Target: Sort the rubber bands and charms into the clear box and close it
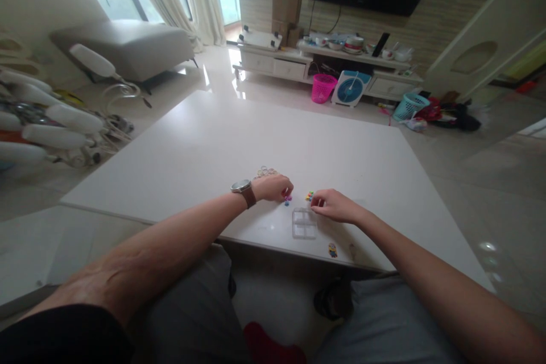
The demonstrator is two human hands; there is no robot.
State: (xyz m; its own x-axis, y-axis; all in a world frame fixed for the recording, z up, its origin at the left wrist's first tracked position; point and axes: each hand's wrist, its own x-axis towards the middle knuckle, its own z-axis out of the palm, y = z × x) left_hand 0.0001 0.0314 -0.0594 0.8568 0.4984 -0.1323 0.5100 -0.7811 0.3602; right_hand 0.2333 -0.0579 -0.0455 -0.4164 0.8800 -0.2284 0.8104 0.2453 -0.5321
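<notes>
Near the front edge of the white table, my left hand (274, 186) reaches down with curled fingers at a few tiny purple and blue pieces (287, 201). What its fingertips pinch, if anything, is too small to make out. My right hand (333, 205) has its thumb and fingers bent together at the upper right corner of a clear divided box (304, 231); whether they touch it I cannot tell. Small green, yellow and orange pieces (309, 196) lie just beyond its fingers. Behind my left wrist sits a cluster of clear round pieces (267, 171), partly covered.
A small yellow-and-blue cartoon figure (333, 249) lies by the front edge of the table (239, 136). On the left stands a lamp with several white shades (55, 133). A pink basket (323, 88) and a blue fan (351, 89) are on the floor beyond.
</notes>
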